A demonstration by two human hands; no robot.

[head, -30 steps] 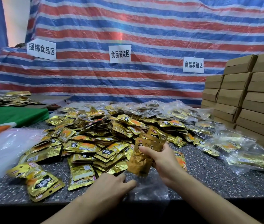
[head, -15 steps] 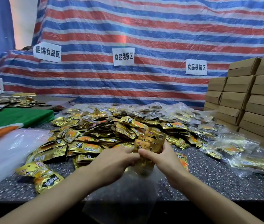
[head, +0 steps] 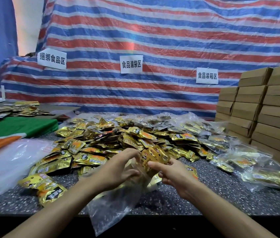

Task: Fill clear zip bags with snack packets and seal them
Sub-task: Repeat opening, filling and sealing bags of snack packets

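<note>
A clear zip bag (head: 113, 205) hangs over the table's front edge. My left hand (head: 118, 170) holds the bag's mouth, fingers curled at its rim. My right hand (head: 172, 176) grips a small bunch of gold snack packets (head: 153, 158) whose lower ends sit at the bag's mouth. Behind my hands a big heap of loose gold snack packets (head: 111, 140) spreads across the speckled table (head: 204, 194).
Filled clear bags (head: 249, 162) lie at the right, with more filled bags (head: 187, 122) behind the heap. Stacked cardboard boxes (head: 264, 114) stand at far right. A pile of empty plastic bags (head: 3, 162) lies at left. A green-and-orange cloth (head: 15, 127) lies beyond it.
My left hand has come up from the table with the clear bag and joined my right hand. The packet bunch now sits at the bag's mouth.
</note>
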